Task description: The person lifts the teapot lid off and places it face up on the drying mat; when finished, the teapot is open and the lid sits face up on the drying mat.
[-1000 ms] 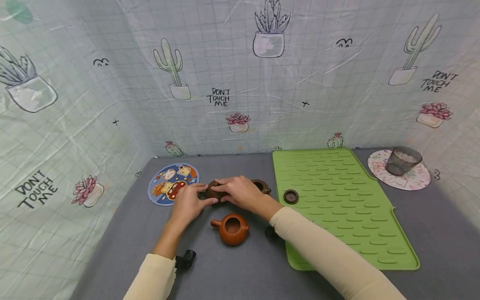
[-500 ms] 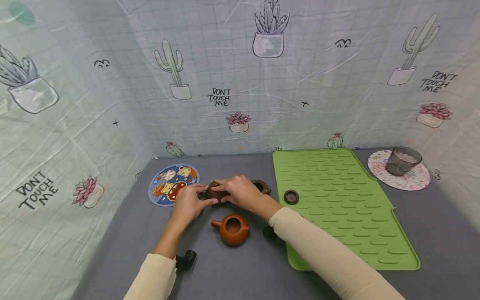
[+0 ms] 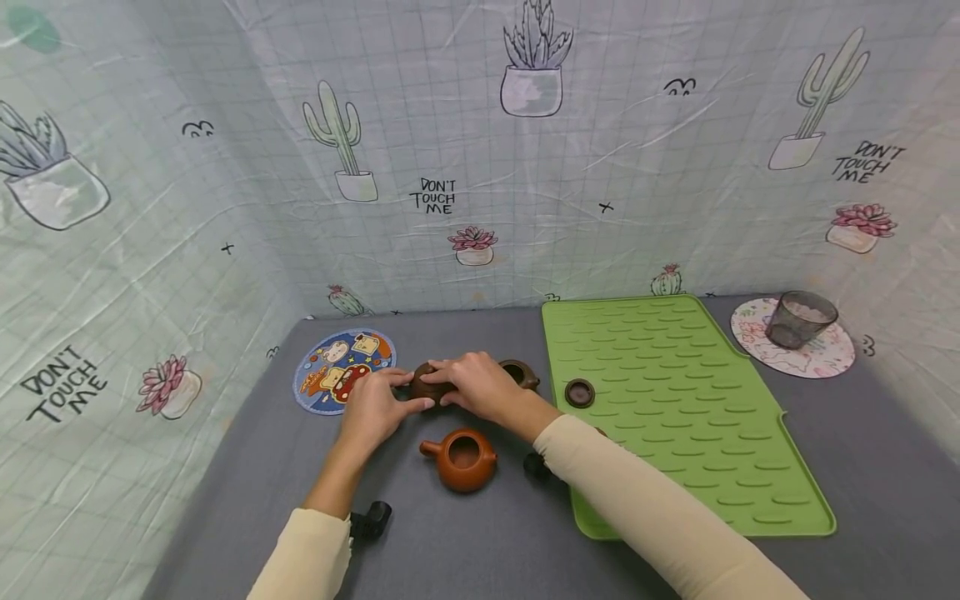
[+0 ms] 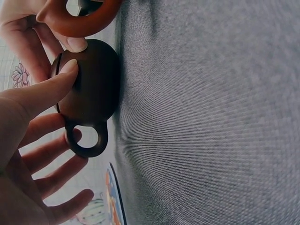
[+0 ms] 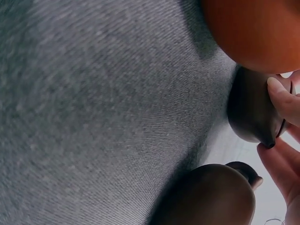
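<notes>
A dark brown teapot [image 3: 424, 388] stands on the grey cloth between both hands. My left hand [image 3: 372, 410] grips it from the handle side; in the left wrist view the thumb presses the teapot's body [image 4: 96, 84] and fingers lie by its ring handle [image 4: 89, 152]. From the spout side my right hand [image 3: 480, 387] holds it, thumb on the wall near the rim in the right wrist view, a finger by the spout [image 5: 267, 142]. A dark seam runs near the top. An orange-brown teapot [image 3: 468, 475] without a lid sits nearer me.
Another open brown teapot [image 3: 517, 373] stands behind my right hand. A dark round lid [image 3: 580, 392] lies on the green mat [image 3: 675, 358]. A blue patterned coaster [image 3: 315, 387] is at left, a grey tumbler [image 3: 799, 321] on a pink-patterned coaster [image 3: 832, 357] at right.
The head view has shifted slightly. Both hands keep the same hold on the dark brown teapot, which stays in place.
</notes>
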`<state>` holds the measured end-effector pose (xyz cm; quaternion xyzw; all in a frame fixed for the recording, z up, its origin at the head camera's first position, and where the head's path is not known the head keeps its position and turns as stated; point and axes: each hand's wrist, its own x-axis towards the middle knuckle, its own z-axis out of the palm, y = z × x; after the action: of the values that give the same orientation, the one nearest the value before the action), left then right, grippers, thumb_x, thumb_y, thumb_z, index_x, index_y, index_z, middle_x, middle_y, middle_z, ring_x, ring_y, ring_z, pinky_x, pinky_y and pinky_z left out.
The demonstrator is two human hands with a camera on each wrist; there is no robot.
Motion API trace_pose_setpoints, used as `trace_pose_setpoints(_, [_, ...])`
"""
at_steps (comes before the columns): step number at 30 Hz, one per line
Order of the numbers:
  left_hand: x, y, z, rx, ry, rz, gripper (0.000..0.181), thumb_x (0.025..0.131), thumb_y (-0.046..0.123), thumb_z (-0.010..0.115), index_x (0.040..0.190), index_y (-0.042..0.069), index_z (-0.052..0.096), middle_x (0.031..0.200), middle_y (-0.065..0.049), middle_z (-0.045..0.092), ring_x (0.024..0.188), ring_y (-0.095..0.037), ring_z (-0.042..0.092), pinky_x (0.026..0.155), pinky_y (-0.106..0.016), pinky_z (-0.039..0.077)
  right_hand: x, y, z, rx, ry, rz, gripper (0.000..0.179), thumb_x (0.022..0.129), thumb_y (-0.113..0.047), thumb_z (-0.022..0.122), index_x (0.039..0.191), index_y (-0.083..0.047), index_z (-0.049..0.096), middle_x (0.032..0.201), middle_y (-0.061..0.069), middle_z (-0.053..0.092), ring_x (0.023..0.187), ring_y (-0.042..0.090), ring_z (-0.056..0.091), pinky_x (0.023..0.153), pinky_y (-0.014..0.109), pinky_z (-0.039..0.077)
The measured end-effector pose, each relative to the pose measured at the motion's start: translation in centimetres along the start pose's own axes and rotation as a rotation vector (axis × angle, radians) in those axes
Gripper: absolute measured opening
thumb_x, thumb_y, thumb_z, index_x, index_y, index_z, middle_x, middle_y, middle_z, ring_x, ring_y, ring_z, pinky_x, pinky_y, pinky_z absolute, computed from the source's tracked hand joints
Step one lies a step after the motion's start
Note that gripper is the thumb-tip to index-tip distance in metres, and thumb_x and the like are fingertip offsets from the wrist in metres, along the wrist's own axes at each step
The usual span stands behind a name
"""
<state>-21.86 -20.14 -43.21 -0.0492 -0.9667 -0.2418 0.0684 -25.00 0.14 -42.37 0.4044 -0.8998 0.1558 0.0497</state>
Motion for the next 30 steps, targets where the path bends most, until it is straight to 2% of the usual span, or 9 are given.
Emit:
trace_pose_setpoints(10, [0.2, 0.0, 0.2, -0.013, 0.026, 0.005, 0.057, 0.075, 0.039, 0.091, 0.120, 0.007, 0.077, 0.129, -0.013, 0.073, 0.121, -0.037, 0.067, 0.100, -0.052, 0.054, 0.3, 0.4, -0.2, 0.008, 0.001, 0.007, 0.048, 0.090, -0.028, 0.076, 0.137, -0.025, 0.067, 0.148, 0.003, 0.060, 0.116, 0.022, 0.072, 0.094, 0.036, 0.060])
trace_pose_setpoints(21, [0.2, -0.4, 0.6, -0.071, 0.059, -0.006, 0.056, 0.073, 0.035, 0.093, 0.121, 0.012, 0.076, 0.123, -0.010, 0.076, 0.115, -0.034, 0.070, 0.096, -0.052, 0.055, 0.6, 0.9, -0.9, 0.190, 0.019, 0.039, 0.047, 0.089, -0.024, 0.078, 0.135, -0.022, 0.068, 0.145, 0.004, 0.063, 0.122, 0.023, 0.069, 0.095, 0.036, 0.060])
trace_pose_setpoints(25, [0.3, -0.3, 0.5, -0.130, 0.057, -0.005, 0.054, 0.072, 0.030, 0.094, 0.119, 0.011, 0.076, 0.117, -0.011, 0.077, 0.111, -0.032, 0.070, 0.096, -0.051, 0.054, 0.6, 1.1, -1.3, 0.241, 0.031, 0.054, 0.048, 0.088, -0.023, 0.079, 0.135, -0.022, 0.068, 0.143, 0.004, 0.064, 0.119, 0.022, 0.071, 0.092, 0.034, 0.061])
trace_pose_setpoints(30, [0.5, -0.2, 0.3, -0.159, 0.043, 0.029, 0.047, 0.073, 0.026, 0.093, 0.112, 0.008, 0.074, 0.111, -0.012, 0.077, 0.109, -0.033, 0.070, 0.103, -0.054, 0.046, 0.6, 1.2, -1.9, 0.293, 0.069, 0.080, 0.046, 0.088, -0.018, 0.080, 0.133, -0.022, 0.070, 0.140, 0.003, 0.066, 0.107, 0.021, 0.075, 0.077, 0.027, 0.059])
